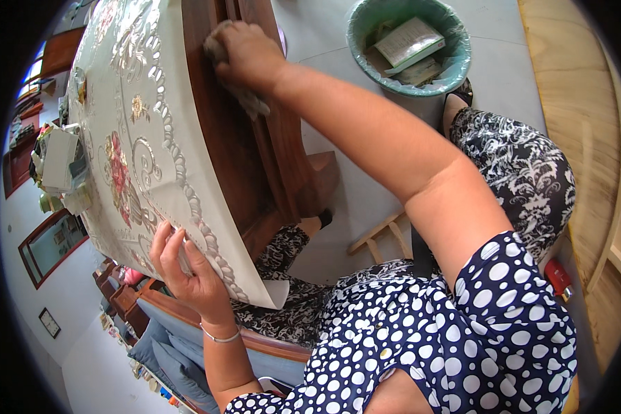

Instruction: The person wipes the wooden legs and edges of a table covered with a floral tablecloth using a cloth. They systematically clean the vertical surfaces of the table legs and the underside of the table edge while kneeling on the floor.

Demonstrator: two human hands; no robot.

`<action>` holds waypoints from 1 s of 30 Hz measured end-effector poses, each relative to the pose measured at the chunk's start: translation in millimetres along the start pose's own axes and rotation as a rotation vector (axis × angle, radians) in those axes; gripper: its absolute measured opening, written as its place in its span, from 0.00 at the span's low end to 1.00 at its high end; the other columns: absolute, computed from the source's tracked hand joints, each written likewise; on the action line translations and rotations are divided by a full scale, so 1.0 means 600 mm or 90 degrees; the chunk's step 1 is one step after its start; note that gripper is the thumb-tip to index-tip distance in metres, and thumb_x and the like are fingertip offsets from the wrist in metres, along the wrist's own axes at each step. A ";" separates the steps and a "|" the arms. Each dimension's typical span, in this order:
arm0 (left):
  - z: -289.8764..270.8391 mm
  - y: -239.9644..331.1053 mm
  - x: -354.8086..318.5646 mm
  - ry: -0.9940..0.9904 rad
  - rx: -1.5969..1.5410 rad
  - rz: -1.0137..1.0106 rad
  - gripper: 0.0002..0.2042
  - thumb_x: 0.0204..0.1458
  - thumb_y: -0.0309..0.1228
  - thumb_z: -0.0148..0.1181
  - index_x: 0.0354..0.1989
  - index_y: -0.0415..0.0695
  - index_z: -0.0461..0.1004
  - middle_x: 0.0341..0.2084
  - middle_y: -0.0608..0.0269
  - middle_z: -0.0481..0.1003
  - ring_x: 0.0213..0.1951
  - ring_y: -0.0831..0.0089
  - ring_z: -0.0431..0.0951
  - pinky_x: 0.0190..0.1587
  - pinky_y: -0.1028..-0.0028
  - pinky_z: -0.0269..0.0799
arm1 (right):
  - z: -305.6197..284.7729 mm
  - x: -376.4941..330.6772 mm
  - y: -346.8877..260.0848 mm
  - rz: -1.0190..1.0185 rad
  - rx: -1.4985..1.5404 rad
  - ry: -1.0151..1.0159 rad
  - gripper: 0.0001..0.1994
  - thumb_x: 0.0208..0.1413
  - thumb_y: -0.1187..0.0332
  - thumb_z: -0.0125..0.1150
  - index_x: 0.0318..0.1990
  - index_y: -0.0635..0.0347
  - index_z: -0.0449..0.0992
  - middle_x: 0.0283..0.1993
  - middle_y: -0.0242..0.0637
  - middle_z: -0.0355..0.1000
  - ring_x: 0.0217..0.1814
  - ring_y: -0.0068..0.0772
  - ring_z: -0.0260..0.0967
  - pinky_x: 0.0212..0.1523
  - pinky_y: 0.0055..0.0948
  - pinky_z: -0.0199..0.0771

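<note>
My right hand (248, 58) is closed on a grey rag (252, 103), pressing it against the dark brown wooden side (221, 117) of a table at the upper middle. Part of the rag hangs below the fingers. My left hand (193, 276), with a bracelet at the wrist, rests on the white tablecloth (176, 165) near its scalloped silver border, fingers loosely bent and apart. Pink flowers and gold patterns decorate the cloth. Its near corner (276, 293) juts out past the wood.
A green lined bin (362, 55) holding a white box (410, 43) stands at the upper right. Far left on the table are stacked boxes (61, 159). A blue cushioned sofa (165, 352) lies lower left, pale wooden furniture (573, 103) at right. A small wooden frame (383, 238) sits near my legs.
</note>
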State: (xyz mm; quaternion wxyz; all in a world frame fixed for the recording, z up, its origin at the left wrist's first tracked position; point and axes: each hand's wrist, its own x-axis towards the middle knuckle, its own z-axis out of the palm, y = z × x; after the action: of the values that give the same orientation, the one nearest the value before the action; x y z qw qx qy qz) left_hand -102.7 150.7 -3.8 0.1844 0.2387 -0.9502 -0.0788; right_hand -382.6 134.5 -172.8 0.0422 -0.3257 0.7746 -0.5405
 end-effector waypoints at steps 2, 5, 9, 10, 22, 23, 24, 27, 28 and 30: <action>0.002 0.001 0.002 -0.009 -0.006 0.003 0.08 0.62 0.22 0.50 0.46 0.37 0.72 0.53 0.52 0.71 0.56 0.60 0.70 0.62 0.64 0.61 | -0.001 0.044 0.017 -0.005 -0.039 0.011 0.21 0.48 0.64 0.62 0.51 0.56 0.74 0.55 0.40 0.69 0.58 0.46 0.66 0.54 0.46 0.70; -0.004 -0.001 -0.005 -0.018 -0.013 -0.013 0.08 0.62 0.23 0.50 0.47 0.37 0.72 0.54 0.51 0.70 0.57 0.61 0.69 0.63 0.63 0.60 | -0.035 0.108 -0.002 0.061 -0.004 -0.090 0.17 0.53 0.70 0.56 0.52 0.55 0.72 0.56 0.46 0.69 0.60 0.53 0.65 0.60 0.48 0.68; -0.004 0.004 -0.004 -0.019 -0.012 -0.008 0.08 0.63 0.24 0.51 0.47 0.38 0.72 0.54 0.51 0.70 0.57 0.61 0.69 0.63 0.63 0.59 | -0.010 0.158 0.021 0.058 -0.165 -0.055 0.15 0.53 0.71 0.56 0.50 0.58 0.74 0.55 0.46 0.70 0.58 0.51 0.68 0.54 0.44 0.73; -0.003 0.005 -0.003 -0.018 -0.011 -0.005 0.08 0.63 0.24 0.51 0.47 0.38 0.72 0.54 0.51 0.70 0.57 0.61 0.69 0.63 0.63 0.59 | -0.002 0.165 0.029 0.056 -0.171 -0.051 0.15 0.58 0.69 0.52 0.52 0.59 0.73 0.56 0.47 0.70 0.58 0.51 0.68 0.54 0.44 0.74; -0.004 0.008 -0.004 0.025 -0.007 0.012 0.07 0.60 0.22 0.52 0.45 0.36 0.73 0.49 0.53 0.73 0.53 0.60 0.71 0.59 0.64 0.63 | -0.042 -0.003 -0.008 -0.182 -0.380 -0.134 0.13 0.56 0.65 0.53 0.44 0.53 0.81 0.52 0.34 0.73 0.56 0.38 0.68 0.47 0.45 0.70; -0.003 0.008 -0.003 0.029 -0.011 0.015 0.07 0.60 0.21 0.52 0.44 0.36 0.74 0.49 0.53 0.73 0.53 0.60 0.71 0.59 0.64 0.64 | -0.048 -0.022 -0.016 -0.201 -0.394 -0.139 0.13 0.55 0.65 0.53 0.44 0.52 0.81 0.52 0.34 0.73 0.56 0.38 0.68 0.45 0.45 0.70; -0.001 0.008 -0.002 0.036 -0.029 0.018 0.07 0.60 0.21 0.52 0.44 0.36 0.74 0.49 0.53 0.73 0.53 0.60 0.71 0.59 0.65 0.64 | -0.051 -0.043 -0.020 -0.220 -0.408 -0.146 0.13 0.55 0.64 0.53 0.43 0.52 0.81 0.51 0.34 0.73 0.55 0.39 0.68 0.44 0.44 0.69; -0.001 0.004 -0.005 0.040 -0.019 0.028 0.07 0.60 0.21 0.53 0.44 0.36 0.74 0.49 0.53 0.73 0.52 0.61 0.72 0.59 0.65 0.65 | -0.057 -0.103 -0.041 -0.266 -0.434 -0.141 0.13 0.53 0.65 0.54 0.43 0.54 0.81 0.50 0.36 0.73 0.52 0.40 0.68 0.41 0.43 0.68; -0.001 0.003 -0.005 0.045 -0.023 0.034 0.07 0.59 0.22 0.53 0.44 0.36 0.74 0.48 0.53 0.72 0.52 0.62 0.72 0.58 0.66 0.67 | -0.057 -0.122 -0.047 -0.280 -0.440 -0.134 0.13 0.53 0.65 0.55 0.43 0.55 0.81 0.49 0.37 0.73 0.51 0.41 0.68 0.40 0.42 0.67; 0.002 -0.001 -0.006 0.050 -0.025 0.038 0.07 0.59 0.21 0.54 0.44 0.36 0.74 0.47 0.53 0.72 0.52 0.62 0.72 0.57 0.66 0.68 | -0.043 -0.160 -0.049 -0.303 -0.466 -0.054 0.12 0.50 0.66 0.55 0.41 0.55 0.80 0.43 0.35 0.71 0.45 0.38 0.67 0.37 0.39 0.64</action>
State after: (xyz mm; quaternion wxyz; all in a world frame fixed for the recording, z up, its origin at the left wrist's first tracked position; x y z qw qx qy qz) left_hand -99.6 152.0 -6.2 0.2286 0.2097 -0.9471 -0.0821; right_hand -304.8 202.0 -164.2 -0.1701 -0.5102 0.8162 -0.2112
